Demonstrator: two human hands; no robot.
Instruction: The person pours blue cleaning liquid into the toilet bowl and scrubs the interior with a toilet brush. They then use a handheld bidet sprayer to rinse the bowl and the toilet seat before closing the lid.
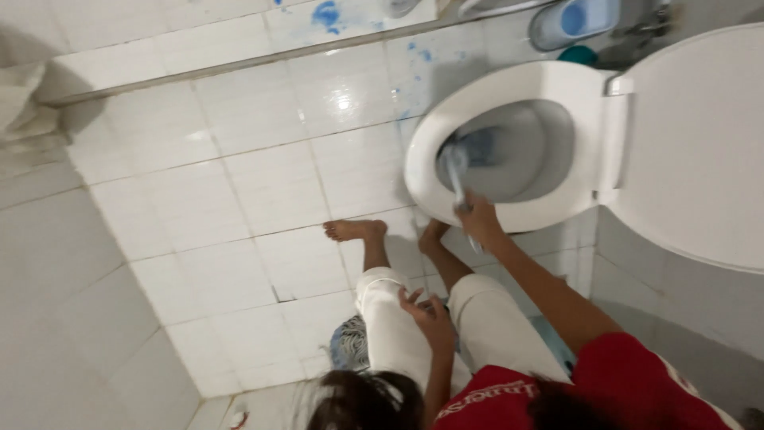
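Head view: the right hand (477, 216) is clenched round the blurred pale-handled toilet brush (457, 171), whose head sits inside the white oval toilet bowl (509, 87), far right. The left hand (428, 314) rests loosely open, holding nothing, on the near white trouser leg (390, 326).

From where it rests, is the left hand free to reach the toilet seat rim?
Probably yes: the left hand lies on the white-trousered thigh, holding nothing, and nothing blocks the way to the seat rim; the right hand holds the brush.
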